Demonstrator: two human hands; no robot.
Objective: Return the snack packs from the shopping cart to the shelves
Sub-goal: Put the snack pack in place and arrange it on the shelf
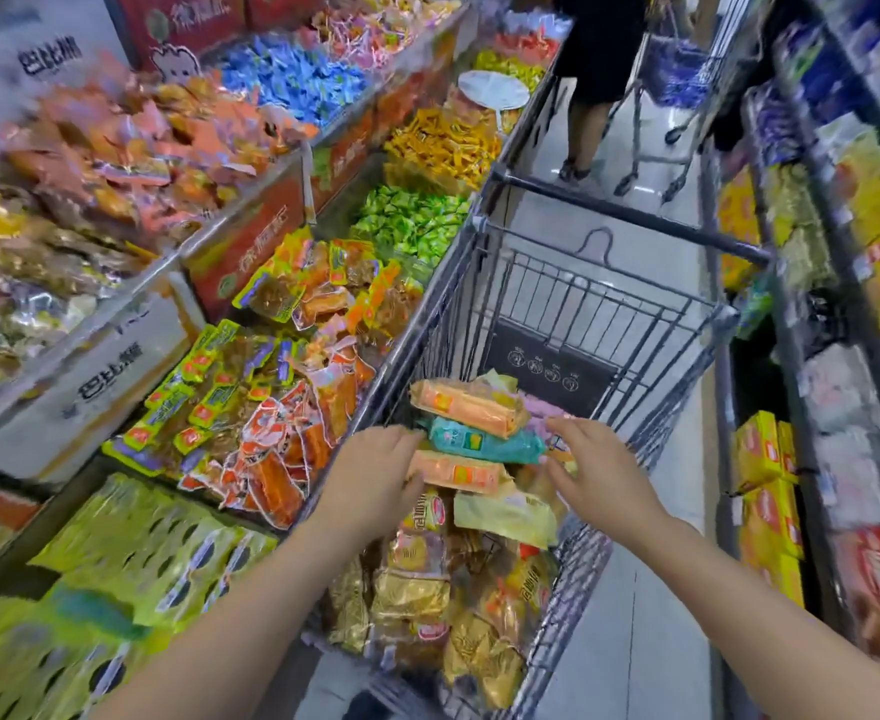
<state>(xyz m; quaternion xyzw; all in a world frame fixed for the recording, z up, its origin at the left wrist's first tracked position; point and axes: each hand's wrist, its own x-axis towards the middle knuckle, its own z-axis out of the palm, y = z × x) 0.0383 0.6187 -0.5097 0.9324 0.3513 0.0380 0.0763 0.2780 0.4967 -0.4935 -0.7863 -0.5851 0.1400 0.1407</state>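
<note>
Reaching into cart (484, 283), left hand (370, 475) and right hand (596, 462) clamp stacked snack packs (479, 441) from both ends.

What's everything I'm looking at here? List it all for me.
shopping cart: one, grey wire, centre aisle
orange snack packs: two, stacked between the hands
teal snack pack: one, between the orange ones
gold and yellow snack packs: many, piled in the cart's near end
bulk snack bins: several, orange, green, blue, yellow, left of cart
shelves: right, yellow boxes
another shopper: one, ahead, with a second cart
left hand: on the stack's left end
right hand: on its right end
</note>
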